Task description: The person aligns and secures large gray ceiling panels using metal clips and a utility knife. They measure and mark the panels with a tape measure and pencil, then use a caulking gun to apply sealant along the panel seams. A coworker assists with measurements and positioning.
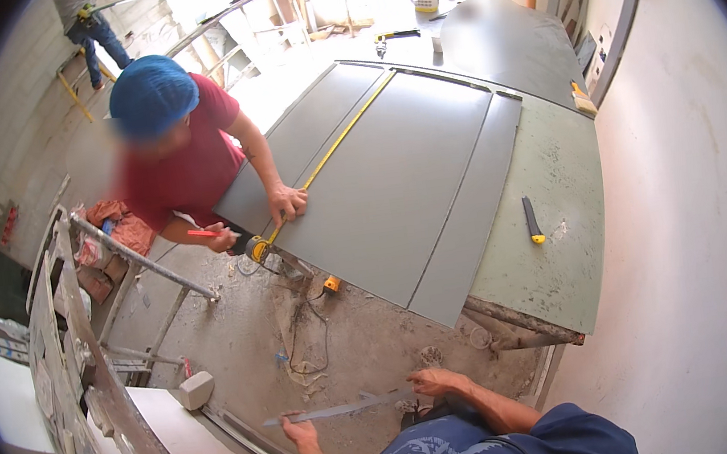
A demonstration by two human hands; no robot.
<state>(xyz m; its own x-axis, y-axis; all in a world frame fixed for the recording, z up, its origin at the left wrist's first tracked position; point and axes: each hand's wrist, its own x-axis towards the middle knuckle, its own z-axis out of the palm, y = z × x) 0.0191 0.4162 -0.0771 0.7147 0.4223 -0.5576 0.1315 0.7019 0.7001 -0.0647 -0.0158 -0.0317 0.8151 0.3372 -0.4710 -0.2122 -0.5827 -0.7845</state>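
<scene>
A long, thin grey strip [348, 408] spans the gap between my hands, held low in front of my body above the floor. My left hand [298, 426] is closed round it near its left end. At the other end, my right hand [438, 382] pinches the strip with the fingers closed. Beyond them lies a large grey panel [376, 181] on a work table. A co-worker in a blue head covering presses a yellow tape measure [345, 144] along this panel with one hand. The other hand of that person holds a red pencil-like marker [203, 233] beside the tape case [257, 248].
A yellow-and-black utility knife [533, 221] lies on the pale green board [565, 267] at the table's right. A brush [582, 99] is near the wall. Metal scaffolding [143, 257] stands at left; a cable [320, 321] trails on the floor. Another person stands far left.
</scene>
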